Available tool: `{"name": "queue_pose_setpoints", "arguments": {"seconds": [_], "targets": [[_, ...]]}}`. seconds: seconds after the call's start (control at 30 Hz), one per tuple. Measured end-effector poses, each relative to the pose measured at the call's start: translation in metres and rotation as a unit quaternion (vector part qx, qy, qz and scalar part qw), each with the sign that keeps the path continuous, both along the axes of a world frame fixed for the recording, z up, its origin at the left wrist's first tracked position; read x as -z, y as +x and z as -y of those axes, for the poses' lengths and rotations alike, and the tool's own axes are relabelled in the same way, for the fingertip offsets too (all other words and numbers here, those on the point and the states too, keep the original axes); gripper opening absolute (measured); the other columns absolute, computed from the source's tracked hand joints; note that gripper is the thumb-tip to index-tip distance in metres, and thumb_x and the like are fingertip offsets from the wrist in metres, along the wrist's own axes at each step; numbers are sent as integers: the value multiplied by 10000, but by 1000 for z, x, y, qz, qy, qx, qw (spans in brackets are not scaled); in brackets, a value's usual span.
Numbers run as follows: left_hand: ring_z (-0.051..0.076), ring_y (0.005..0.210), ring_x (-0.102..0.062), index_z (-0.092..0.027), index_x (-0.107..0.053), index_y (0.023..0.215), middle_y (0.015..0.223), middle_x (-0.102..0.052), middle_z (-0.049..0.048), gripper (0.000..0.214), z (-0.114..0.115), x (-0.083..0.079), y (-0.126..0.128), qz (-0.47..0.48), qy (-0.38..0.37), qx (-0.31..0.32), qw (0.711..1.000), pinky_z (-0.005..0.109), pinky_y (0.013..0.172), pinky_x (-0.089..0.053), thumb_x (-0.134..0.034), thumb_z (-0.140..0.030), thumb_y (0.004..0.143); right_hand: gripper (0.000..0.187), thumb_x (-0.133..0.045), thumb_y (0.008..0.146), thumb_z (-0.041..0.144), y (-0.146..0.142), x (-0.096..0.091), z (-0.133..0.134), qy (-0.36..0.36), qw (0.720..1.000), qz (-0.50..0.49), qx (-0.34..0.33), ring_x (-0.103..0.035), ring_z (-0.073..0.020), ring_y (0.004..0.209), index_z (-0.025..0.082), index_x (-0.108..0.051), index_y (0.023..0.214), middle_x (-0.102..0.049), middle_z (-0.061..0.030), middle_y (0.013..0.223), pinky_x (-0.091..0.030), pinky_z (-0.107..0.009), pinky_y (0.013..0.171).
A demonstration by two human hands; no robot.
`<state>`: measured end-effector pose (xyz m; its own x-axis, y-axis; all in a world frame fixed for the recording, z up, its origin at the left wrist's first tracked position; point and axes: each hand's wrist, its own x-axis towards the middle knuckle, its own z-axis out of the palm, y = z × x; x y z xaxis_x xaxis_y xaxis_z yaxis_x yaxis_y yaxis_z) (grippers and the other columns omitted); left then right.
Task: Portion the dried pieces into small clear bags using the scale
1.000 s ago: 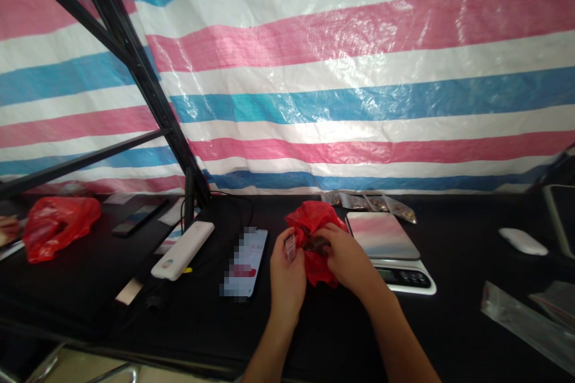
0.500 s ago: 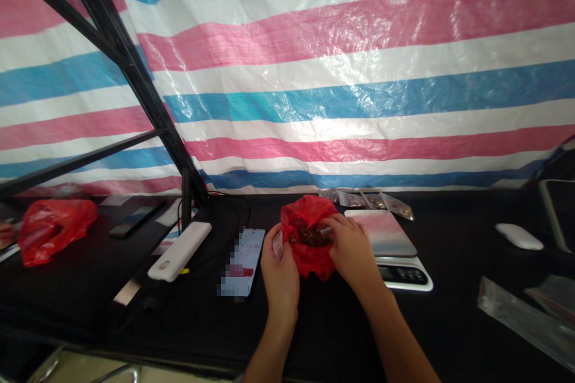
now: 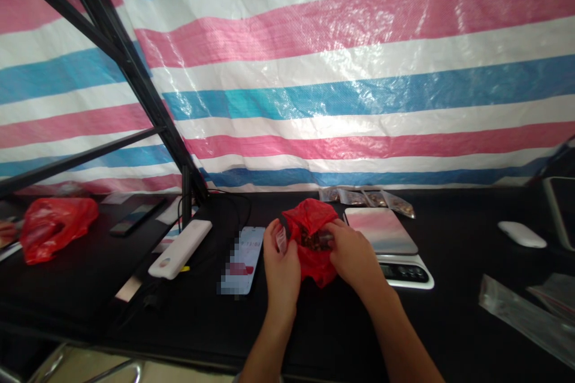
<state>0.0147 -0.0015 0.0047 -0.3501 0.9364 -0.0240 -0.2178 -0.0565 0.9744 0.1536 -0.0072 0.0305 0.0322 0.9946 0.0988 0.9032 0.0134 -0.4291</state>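
Observation:
A small red plastic bag (image 3: pixel 309 218) with dark brown bits showing at its mouth sits on the black table (image 3: pixel 314 323), between my two hands. My left hand (image 3: pixel 281 266) grips the bag's left side and pinches a small clear packet (image 3: pixel 281 238) between thumb and fingers. My right hand (image 3: pixel 353 257) is at the bag's right side, its fingertips in the opening among the brown bits. A digital kitchen scale (image 3: pixel 390 242) stands just right of my right hand, its platform bare.
A phone (image 3: pixel 242 260) and a white power bank (image 3: pixel 180 248) lie left of my hands. Several small filled packets (image 3: pixel 366 197) lie behind the scale. Another red bag (image 3: pixel 56 221) is far left, a white mouse (image 3: pixel 521 233) and clear sleeves (image 3: pixel 525 314) at right. A black frame (image 3: pixel 130 66) slants up left.
My hands and the red bag have stayed in place. My left hand has closed in on the bag, and my right fingertips have shifted a little inside its mouth.

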Motion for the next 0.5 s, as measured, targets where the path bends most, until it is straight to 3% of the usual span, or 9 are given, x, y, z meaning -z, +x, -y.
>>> {"name": "queue_pose_setpoints", "arguments": {"seconds": [0.1, 0.2, 0.33, 0.5], "targets": [[228, 1202, -681, -173, -494, 1374, 1327, -672, 163, 570, 2, -3, 4, 3, -50, 45, 998, 393, 1073, -503, -576, 1, 837, 425, -522, 803, -34, 0, 1, 0, -1, 1000, 4, -20, -660, -220, 1003, 210, -708, 1098, -687, -75, 1168, -384, -299, 770], [223, 1198, -684, -152, -553, 1290, 1285, -702, 154, 493, 2, -4, 7, 10, -62, 84, 994, 367, 1059, -511, -538, 27, 831, 390, -529, 810, -20, -1, 4, -2, 5, 1000, -9, -19, -661, -205, 987, 215, -706, 1066, -670, -65, 1183, -387, -290, 759], [238, 1153, -707, -160, -607, 1189, 1196, -743, 137, 452, -1, -1, 6, 18, -63, 89, 994, 363, 1002, -546, -556, 23, 778, 308, -532, 842, 18, -5, 9, -5, 4, 999, -32, 6, -664, -195, 956, 211, -690, 1021, -672, -56, 1171, -384, -287, 728], [234, 1072, -728, -174, -621, 1140, 1121, -757, 111, 422, -2, 0, 4, 38, -49, 89, 994, 343, 922, -574, -547, -19, 755, 340, -530, 820, 8, -8, 13, -7, 27, 999, -31, 2, -660, -202, 972, 207, -691, 1044, -663, -66, 1206, -395, -296, 768]]}}
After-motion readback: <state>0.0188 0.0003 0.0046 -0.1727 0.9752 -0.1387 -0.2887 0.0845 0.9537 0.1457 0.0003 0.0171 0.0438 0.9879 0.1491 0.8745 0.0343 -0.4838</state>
